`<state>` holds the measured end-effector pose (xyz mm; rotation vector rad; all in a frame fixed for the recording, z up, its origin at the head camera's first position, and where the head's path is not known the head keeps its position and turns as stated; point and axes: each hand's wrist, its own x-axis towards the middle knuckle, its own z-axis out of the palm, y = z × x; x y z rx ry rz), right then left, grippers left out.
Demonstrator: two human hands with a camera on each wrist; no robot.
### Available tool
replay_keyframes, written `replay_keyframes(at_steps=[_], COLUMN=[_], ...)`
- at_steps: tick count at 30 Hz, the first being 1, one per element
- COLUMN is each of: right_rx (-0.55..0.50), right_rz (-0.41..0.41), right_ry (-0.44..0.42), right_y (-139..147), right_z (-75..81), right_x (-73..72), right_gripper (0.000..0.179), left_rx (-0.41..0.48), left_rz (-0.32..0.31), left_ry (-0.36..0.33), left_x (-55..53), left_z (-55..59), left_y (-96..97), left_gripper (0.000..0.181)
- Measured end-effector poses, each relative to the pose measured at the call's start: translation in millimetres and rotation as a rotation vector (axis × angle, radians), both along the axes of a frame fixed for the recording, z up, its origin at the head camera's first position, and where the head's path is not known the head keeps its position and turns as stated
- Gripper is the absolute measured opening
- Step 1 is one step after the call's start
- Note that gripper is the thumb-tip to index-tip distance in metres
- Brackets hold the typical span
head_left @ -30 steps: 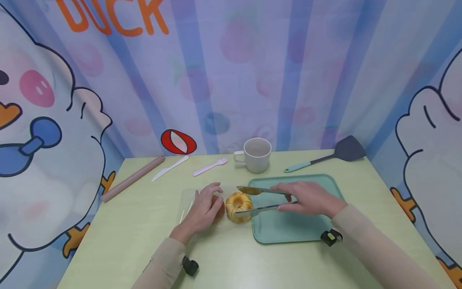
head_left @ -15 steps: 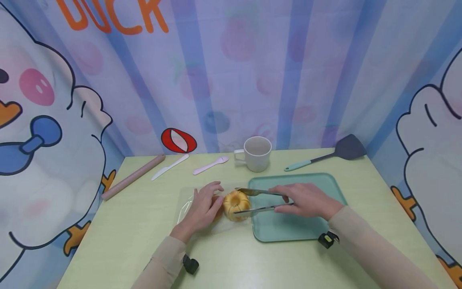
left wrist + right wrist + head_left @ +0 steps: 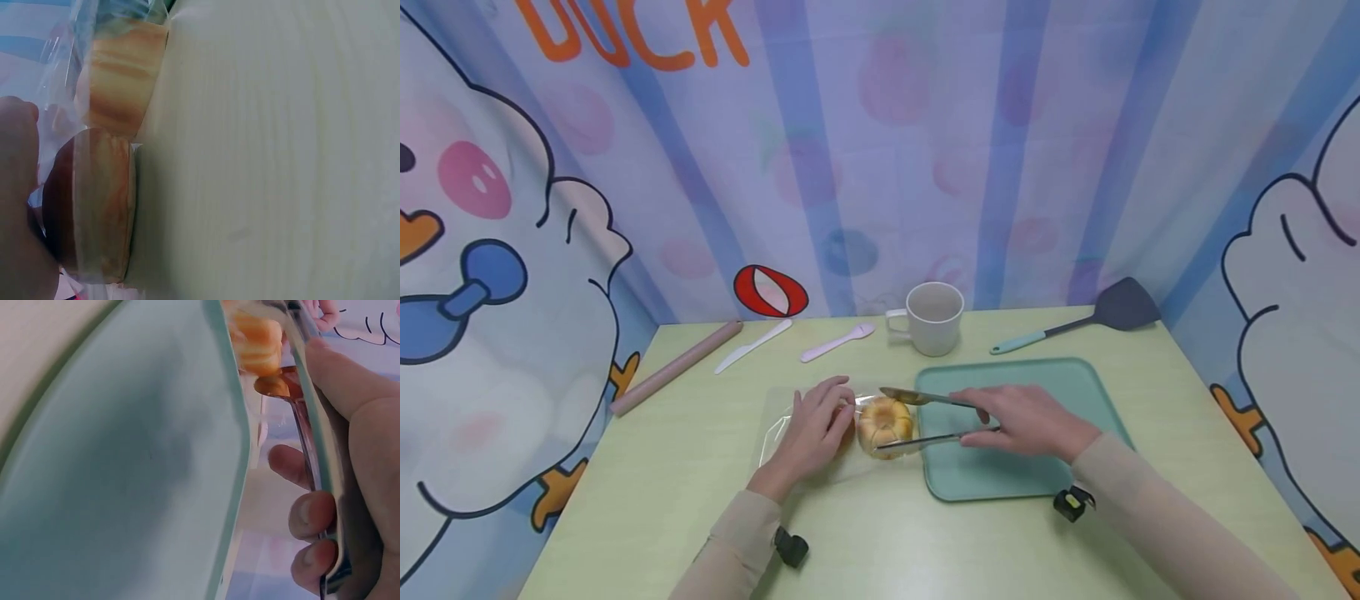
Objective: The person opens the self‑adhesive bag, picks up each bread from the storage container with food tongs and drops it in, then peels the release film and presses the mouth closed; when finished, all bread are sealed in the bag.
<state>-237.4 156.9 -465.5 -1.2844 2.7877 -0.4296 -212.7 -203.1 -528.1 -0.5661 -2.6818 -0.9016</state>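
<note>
A ring-shaped golden bread (image 3: 870, 429) lies in a clear plastic bag (image 3: 775, 433) on the table. Next to it in the bag, a brown-topped bun (image 3: 103, 206) shows in the left wrist view; from the head it is mostly hidden under my left hand (image 3: 814, 433). That hand grips the bun from above through the plastic. My right hand (image 3: 1026, 421) holds metal tongs (image 3: 936, 399) with fingers and thumb round their arms. The tong tips stand apart, one on each side of the ring bread, over the bag's mouth end.
A green tray (image 3: 1000, 475) lies under the right hand, its left edge beside the bag. Behind stand a grey mug (image 3: 934, 325) and a spatula (image 3: 1123, 307). A rolling pin (image 3: 677, 369), white knife (image 3: 752, 347) and lilac spoon (image 3: 837, 342) lie at back left.
The tongs and right hand have moved left with the ring bread, which sits further inside the bag. The left hand and bag have shifted slightly left.
</note>
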Motion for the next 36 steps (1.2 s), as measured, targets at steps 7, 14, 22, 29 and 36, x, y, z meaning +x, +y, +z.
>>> replay_keyframes(at_steps=[7, 14, 22, 29, 36], right_rx=[-0.012, -0.122, -0.282, -0.297, -0.28], right_rz=[-0.064, -0.254, -0.494, -0.692, -0.826], right_ry=[-0.071, -0.16, -0.169, -0.078, -0.079], right_y=[30.9, 84.6, 137.5, 174.8, 201.8], right_z=[5.4, 11.1, 2.2, -16.2, -33.9], right_x=[7.5, 23.3, 38.9, 49.1, 52.0], right_gripper=[0.066, 0.068, 0.074, 0.076, 0.081], left_rx=[0.009, 0.022, 0.036, 0.027, 0.037], left_rz=[0.004, 0.0, 0.001, -0.002, -0.038], left_ry=[-0.019, -0.056, -0.066, -0.059, -0.073], left_x=[-1.8, -0.9, -0.2, -1.2, -10.0], left_z=[-0.5, 2.0, 3.7, 7.9, 20.2], left_y=[-0.9, -1.6, -1.3, 0.2, 4.1], left_gripper=[0.009, 0.011, 0.015, 0.023, 0.034])
